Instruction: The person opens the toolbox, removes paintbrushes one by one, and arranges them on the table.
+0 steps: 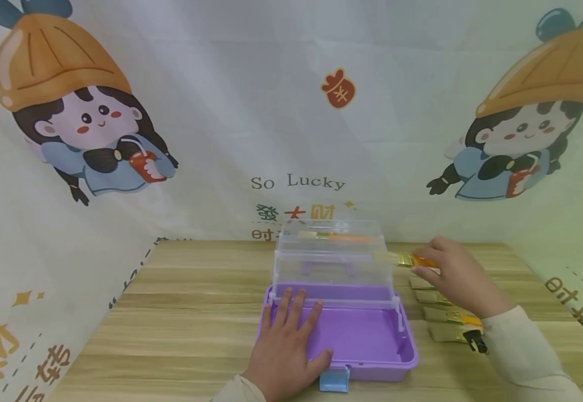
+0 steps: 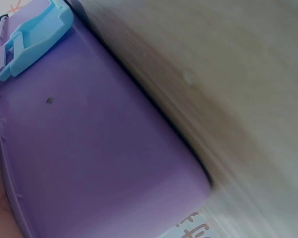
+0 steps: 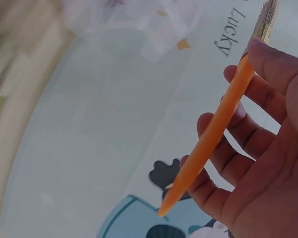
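Note:
A purple plastic box (image 1: pixel 356 335) stands on the table with its clear upper part (image 1: pixel 331 268) raised at the back. One paintbrush (image 1: pixel 343 238) with an orange handle lies up in that clear part. My left hand (image 1: pixel 283 349) rests over the box's front left, fingers straight and spread, near the light blue latch (image 1: pixel 335 379). With thumb and fingers my right hand (image 1: pixel 459 273) holds a flat paintbrush (image 3: pixel 208 134) by its orange handle. Its pale bristles point left, at the right edge of the clear part.
Several flat brushes (image 1: pixel 452 316) lie in a column on the wooden table (image 1: pixel 186 324), right of the box and partly under my right arm. A black clip-like piece (image 1: pixel 475 341) is by the nearest one. Behind the table hangs a printed cloth (image 1: pixel 211 111).

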`<action>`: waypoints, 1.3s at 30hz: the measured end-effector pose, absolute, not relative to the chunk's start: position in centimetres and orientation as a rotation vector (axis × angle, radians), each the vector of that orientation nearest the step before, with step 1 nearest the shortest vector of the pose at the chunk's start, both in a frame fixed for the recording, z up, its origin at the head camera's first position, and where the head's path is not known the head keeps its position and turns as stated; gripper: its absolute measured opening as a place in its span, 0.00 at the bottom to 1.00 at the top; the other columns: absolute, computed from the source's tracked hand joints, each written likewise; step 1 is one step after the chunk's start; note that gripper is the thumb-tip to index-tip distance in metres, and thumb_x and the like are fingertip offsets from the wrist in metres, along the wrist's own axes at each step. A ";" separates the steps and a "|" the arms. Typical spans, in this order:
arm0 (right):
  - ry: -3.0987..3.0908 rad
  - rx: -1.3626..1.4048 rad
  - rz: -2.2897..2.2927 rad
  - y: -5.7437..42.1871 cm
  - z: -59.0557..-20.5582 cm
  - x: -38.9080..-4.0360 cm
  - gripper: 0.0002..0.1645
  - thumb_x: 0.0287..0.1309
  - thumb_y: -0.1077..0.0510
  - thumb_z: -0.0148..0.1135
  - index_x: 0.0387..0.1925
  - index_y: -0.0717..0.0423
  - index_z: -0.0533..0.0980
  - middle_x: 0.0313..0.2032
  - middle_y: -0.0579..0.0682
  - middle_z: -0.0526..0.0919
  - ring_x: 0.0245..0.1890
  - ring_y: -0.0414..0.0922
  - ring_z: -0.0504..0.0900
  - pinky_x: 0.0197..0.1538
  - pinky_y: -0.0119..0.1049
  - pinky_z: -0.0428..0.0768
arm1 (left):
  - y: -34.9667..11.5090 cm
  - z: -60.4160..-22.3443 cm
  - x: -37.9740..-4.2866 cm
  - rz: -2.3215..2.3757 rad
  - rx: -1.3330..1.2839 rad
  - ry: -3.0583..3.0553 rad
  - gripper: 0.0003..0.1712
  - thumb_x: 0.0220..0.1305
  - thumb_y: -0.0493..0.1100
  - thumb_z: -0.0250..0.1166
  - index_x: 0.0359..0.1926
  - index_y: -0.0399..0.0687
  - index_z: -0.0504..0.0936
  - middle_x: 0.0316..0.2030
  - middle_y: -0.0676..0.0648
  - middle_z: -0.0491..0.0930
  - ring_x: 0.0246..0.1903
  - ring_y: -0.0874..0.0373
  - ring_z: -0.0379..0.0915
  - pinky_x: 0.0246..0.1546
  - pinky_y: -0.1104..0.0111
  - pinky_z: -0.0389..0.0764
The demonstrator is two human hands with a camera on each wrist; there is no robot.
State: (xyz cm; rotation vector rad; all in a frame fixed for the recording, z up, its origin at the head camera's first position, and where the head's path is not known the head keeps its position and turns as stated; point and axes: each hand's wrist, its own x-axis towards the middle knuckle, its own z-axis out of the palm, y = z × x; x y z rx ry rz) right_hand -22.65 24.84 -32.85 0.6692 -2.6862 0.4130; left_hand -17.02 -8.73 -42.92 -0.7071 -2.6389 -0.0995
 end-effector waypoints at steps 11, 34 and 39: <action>-2.772 0.623 0.307 27.9 -35.8 -19.5 0.18 0.59 0.56 0.70 0.48 0.61 0.83 0.33 0.42 0.75 0.32 0.38 0.73 0.35 0.41 0.77 | -8.9 -43.1 -17.0 -0.124 -0.715 -2.631 0.44 0.64 0.71 0.50 0.74 0.55 0.65 0.74 0.38 0.57 0.74 0.39 0.46 0.66 0.39 0.54; -2.893 0.716 0.184 34.3 -41.6 -16.4 0.10 0.48 0.60 0.75 0.34 0.50 0.82 0.28 0.36 0.73 0.25 0.30 0.69 0.26 0.32 0.74 | -8.8 -42.7 -17.0 -0.144 -0.699 -2.706 0.44 0.65 0.72 0.48 0.76 0.57 0.61 0.75 0.39 0.54 0.75 0.40 0.42 0.66 0.38 0.53; -2.954 0.773 0.272 35.1 -42.3 -16.4 0.08 0.50 0.61 0.73 0.34 0.49 0.83 0.30 0.34 0.75 0.27 0.29 0.69 0.27 0.31 0.75 | -8.7 -42.7 -17.0 -0.153 -0.705 -2.717 0.44 0.66 0.72 0.47 0.76 0.57 0.61 0.75 0.40 0.53 0.75 0.40 0.41 0.67 0.38 0.52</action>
